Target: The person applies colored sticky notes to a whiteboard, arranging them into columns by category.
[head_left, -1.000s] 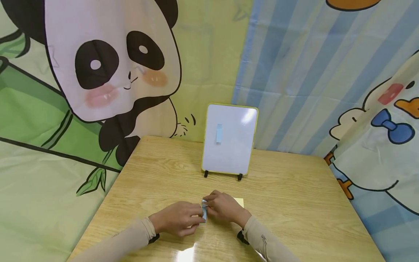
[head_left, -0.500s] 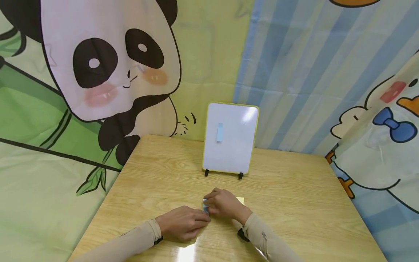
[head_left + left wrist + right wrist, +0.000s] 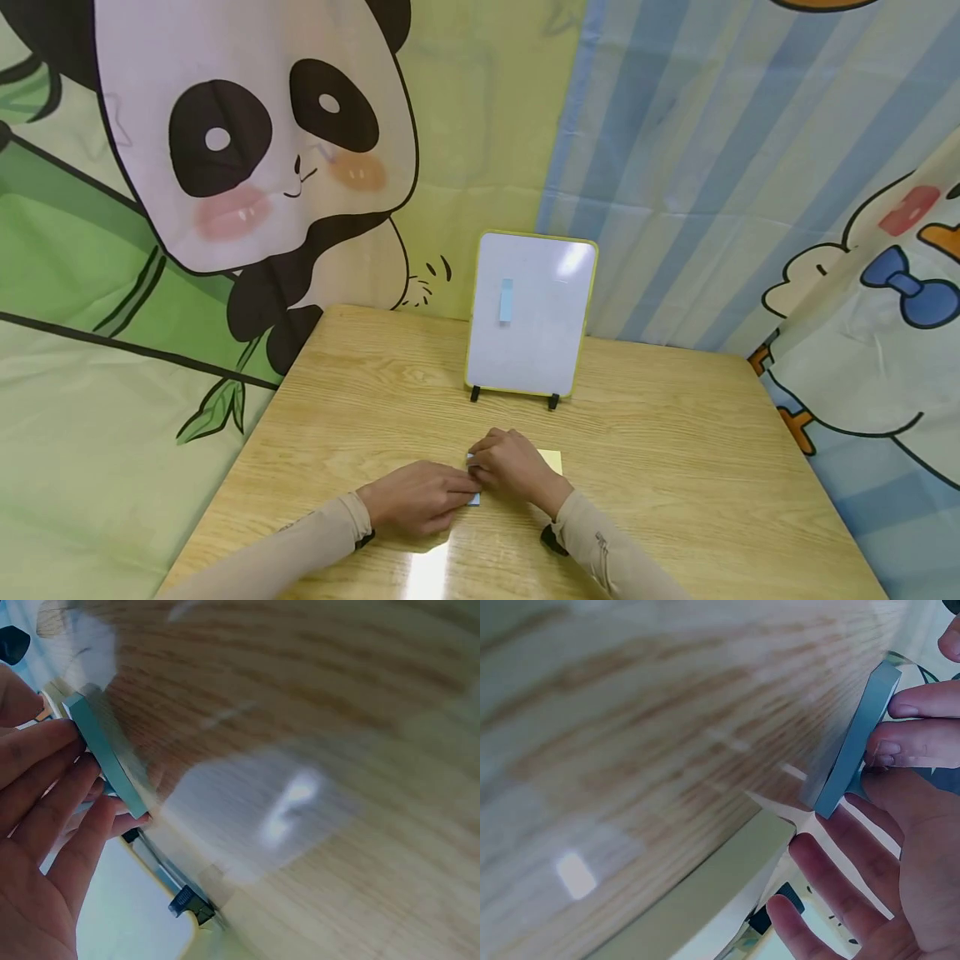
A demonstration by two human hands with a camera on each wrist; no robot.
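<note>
A small blue sticky note pad (image 3: 474, 501) lies on the wooden table under both hands; each wrist view shows the pad's edge (image 3: 106, 757) side-on. From the left, my left hand (image 3: 420, 497) rests nearly straight fingers on the pad, its thumb apart from it. My right hand (image 3: 517, 469) reaches in from the right, fingers curled, with its thumb and index finger pinching at the pad's far part. Its other fingers spread out in the right wrist view. Most of the pad's top is hidden by the fingers.
A yellow sticky note pad (image 3: 552, 461) lies just beyond the right hand, partly covered by it. Behind stands a whiteboard (image 3: 536, 333) with a yellow rim on black feet (image 3: 553, 402). One blue strip (image 3: 506, 301) is on the board. Printed curtains (image 3: 645, 167) close off the back.
The left hand has shifted right and in over the blue pad, bringing its fingers close against the right hand. The right hand stays at the pad's far part, and the view has shifted slightly.
</note>
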